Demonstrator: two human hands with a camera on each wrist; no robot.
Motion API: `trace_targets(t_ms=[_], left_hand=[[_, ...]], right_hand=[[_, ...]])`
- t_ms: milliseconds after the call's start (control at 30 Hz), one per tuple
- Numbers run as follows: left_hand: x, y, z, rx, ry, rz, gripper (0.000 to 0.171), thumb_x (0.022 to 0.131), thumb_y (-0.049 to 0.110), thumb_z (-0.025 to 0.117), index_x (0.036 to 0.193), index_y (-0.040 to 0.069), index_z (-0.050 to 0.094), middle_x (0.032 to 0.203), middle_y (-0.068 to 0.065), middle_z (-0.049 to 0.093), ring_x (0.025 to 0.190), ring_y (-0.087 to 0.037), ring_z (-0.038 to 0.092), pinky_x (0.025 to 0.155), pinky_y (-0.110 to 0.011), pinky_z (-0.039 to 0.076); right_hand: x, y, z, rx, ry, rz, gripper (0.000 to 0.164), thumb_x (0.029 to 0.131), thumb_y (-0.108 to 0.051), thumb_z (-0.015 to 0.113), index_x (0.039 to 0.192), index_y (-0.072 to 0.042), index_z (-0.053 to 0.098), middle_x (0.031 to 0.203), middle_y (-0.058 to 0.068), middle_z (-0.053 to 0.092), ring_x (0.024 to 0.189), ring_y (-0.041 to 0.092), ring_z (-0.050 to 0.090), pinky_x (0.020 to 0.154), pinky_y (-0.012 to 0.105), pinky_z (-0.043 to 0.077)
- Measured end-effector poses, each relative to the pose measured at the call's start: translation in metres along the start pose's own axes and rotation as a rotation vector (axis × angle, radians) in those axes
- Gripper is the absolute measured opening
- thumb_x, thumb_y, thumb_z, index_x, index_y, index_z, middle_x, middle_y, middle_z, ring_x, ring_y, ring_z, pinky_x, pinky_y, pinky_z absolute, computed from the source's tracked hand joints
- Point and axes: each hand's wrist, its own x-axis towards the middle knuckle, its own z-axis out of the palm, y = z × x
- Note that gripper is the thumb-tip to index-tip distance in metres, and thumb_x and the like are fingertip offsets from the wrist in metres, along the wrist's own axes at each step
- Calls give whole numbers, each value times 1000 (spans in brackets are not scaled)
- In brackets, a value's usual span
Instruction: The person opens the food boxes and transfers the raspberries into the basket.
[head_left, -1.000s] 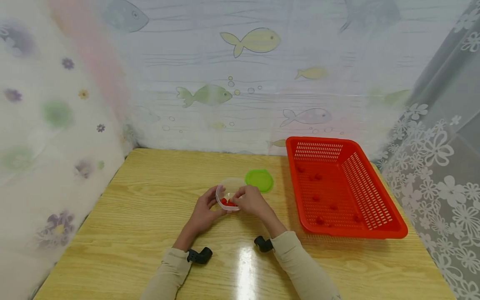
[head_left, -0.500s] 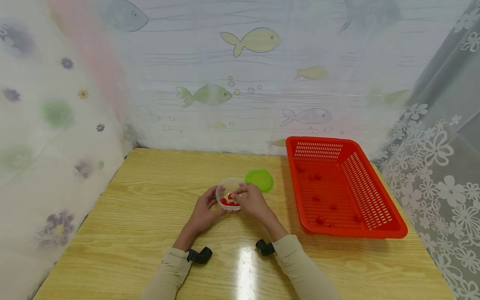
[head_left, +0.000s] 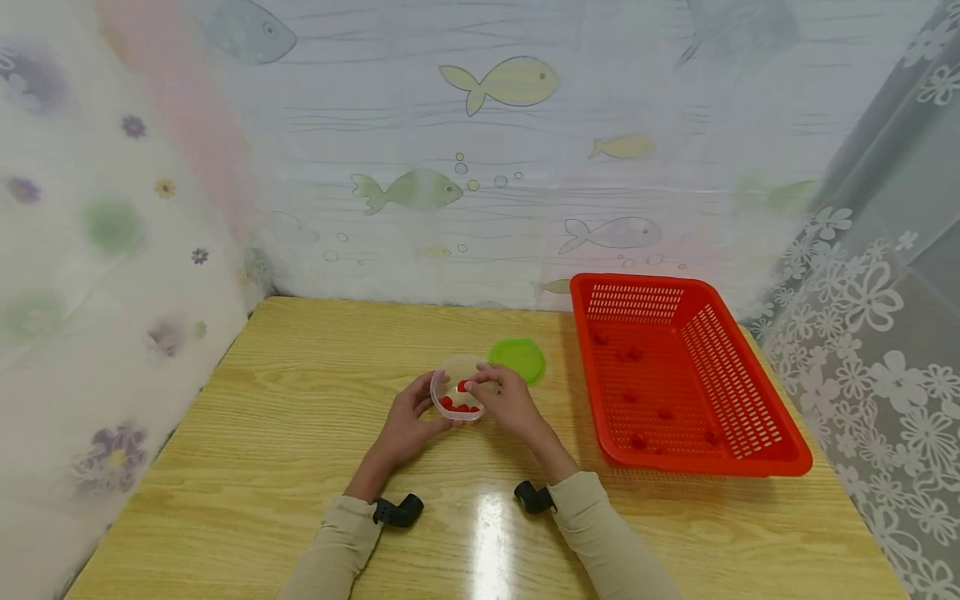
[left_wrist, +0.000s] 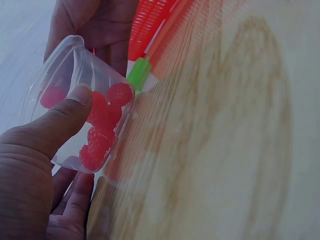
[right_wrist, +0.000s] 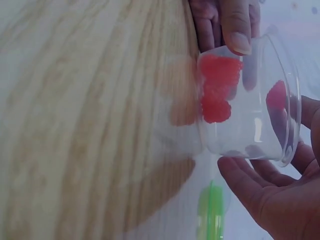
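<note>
A clear plastic tub (right_wrist: 257,117) stands on the wooden table in front of me. My left hand (head_left: 407,427) grips it round its left side, thumb against the wall. Several red raspberries (left_wrist: 97,142) lie on its bottom. With thumb and forefinger my right hand (head_left: 513,408) pinches one raspberry (head_left: 462,387) inside the tub, close to the rim and above the others. That same berry shows through the clear wall in both wrist views. The other fingers of the right hand spread beside the tub.
A green lid (head_left: 519,360) lies flat just behind the tub, to the right. Farther right, a large red perforated basket (head_left: 587,367) holds several raspberries (head_left: 637,440) scattered over its floor. A patterned curtain (head_left: 420,275) hangs behind the table (head_left: 300,367).
The right hand has drawn a raspberry upward from the tub's bottom toward the rim, the wrist shifting slightly right. The left hand and the tub have stayed in place.
</note>
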Motion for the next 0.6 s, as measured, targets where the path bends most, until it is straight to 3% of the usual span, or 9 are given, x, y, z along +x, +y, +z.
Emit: trace_targets(t_ms=[167,267,600], left_hand=[[0,1,0,-12,3,-11,80,82,3,84,151,5,44,148,-18,53,137,-35,51,112,-35,45],[0,1,0,-17,2,-8,80,82,4,85,151,5,45,147,-18,53,137,-35,51,111,-35,46],[0,0,0,-8,6,-1,79,82,4,85,151,5,45,147,-18,53,137,-34,52,112,-38,45]], right_hand=[[-2,-7,-4,2,11,32,16,100,-16,67,100,-2,76,148,19,52,145,35,42,114,58,40],[-4,-11,-7,10,17,23,17,100,-16,67,100,-2,76,147,18,53,144,33,44,111,59,44],[-5,-12,-12,38,45,0,19,100,-19,67,100,-3,78,149,20,51,145,36,40,111,65,40]])
